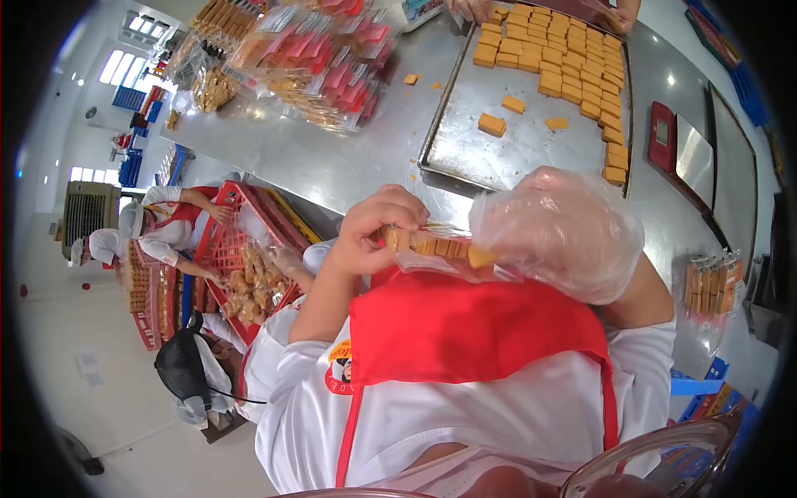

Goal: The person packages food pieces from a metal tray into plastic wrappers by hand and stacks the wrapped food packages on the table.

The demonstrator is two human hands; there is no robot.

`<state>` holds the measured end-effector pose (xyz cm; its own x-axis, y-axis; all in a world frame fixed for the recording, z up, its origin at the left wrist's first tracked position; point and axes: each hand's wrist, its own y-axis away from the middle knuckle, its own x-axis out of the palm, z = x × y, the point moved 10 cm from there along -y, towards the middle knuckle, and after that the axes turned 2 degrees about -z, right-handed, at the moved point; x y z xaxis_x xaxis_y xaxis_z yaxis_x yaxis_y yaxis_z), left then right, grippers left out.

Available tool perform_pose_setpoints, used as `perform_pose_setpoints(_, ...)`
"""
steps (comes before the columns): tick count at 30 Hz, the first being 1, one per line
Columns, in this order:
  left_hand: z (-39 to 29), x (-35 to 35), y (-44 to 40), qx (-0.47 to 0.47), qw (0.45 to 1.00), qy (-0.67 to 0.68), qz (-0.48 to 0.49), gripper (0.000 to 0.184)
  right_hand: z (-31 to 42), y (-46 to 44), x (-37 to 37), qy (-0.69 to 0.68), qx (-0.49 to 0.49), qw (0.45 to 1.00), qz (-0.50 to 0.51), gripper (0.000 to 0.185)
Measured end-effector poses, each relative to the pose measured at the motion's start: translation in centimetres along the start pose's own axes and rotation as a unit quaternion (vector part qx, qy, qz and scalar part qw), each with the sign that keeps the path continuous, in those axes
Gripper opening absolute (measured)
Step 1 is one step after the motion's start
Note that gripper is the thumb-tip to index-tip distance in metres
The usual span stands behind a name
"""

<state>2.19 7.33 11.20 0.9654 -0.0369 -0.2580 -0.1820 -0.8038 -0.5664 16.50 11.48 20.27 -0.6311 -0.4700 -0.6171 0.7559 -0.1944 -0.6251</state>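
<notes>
Close to my chest, my left hand (pixel 383 222) is closed on one end of a clear plastic pack (pixel 432 246) holding a row of golden rectangular cake pieces. My right hand (pixel 558 236), inside a loose clear plastic glove, is at the pack's other end. A yellow cake piece (pixel 481 256) shows at its fingertips, against the pack's end. Just beyond, a metal tray (pixel 465 158) bears many similar pieces (pixel 573 62) in rows at its far and right side. A few loose pieces (pixel 492 124) lie apart on it.
Filled packs with pink labels (pixel 332 62) are piled at the back left of the steel table (pixel 249 133). A red scale (pixel 662 137) and more packs (pixel 712 282) are on the right. Another person's hands (pixel 618 17) are at the tray's far edge. People work by red crates (pixel 249 220) at left.
</notes>
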Motion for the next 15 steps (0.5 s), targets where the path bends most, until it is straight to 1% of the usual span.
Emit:
perform_pose_setpoints(2,-0.5,0.1,-0.4,0.020,1.000,-0.003,0.016,0.015,1.6,-0.5,-1.0,0.049,-0.060,0.995,-0.059,0.029)
perform_pose_setpoints(4,-0.4,0.1,-0.4,0.038,0.999,-0.002,0.023,0.018,2.4,-0.6,-1.7,0.079,-0.090,0.988,-0.096,0.027)
perform_pose_setpoints(5,-0.1,0.2,-0.2,0.046,0.999,-0.002,0.025,0.019,2.3,-0.4,-1.7,0.079,-0.088,0.988,-0.097,0.027)
perform_pose_setpoints(8,2.9,-0.1,0.8,-0.117,0.991,0.062,-0.006,0.025,1.0,0.2,-1.7,0.085,-0.063,0.993,-0.055,0.023)
perform_pose_setpoints(9,4.7,-0.7,2.1,-0.173,0.978,0.098,-0.057,0.031,0.1,0.6,-1.7,0.081,-0.038,0.995,-0.047,0.022)
perform_pose_setpoints(11,9.7,-1.6,5.9,-0.280,0.932,0.169,-0.158,0.043,-2.1,1.5,-1.5,0.069,0.026,0.996,-0.043,0.022)
perform_pose_setpoints(12,11.2,-0.6,6.4,-0.274,0.907,0.268,-0.177,0.049,-3.3,1.9,-1.3,0.059,0.066,0.995,-0.046,0.022)
perform_pose_setpoints(15,13.0,3.0,8.9,-0.367,0.858,0.345,-0.097,0.053,-5.1,2.3,-1.2,0.062,0.091,0.989,-0.097,0.020)
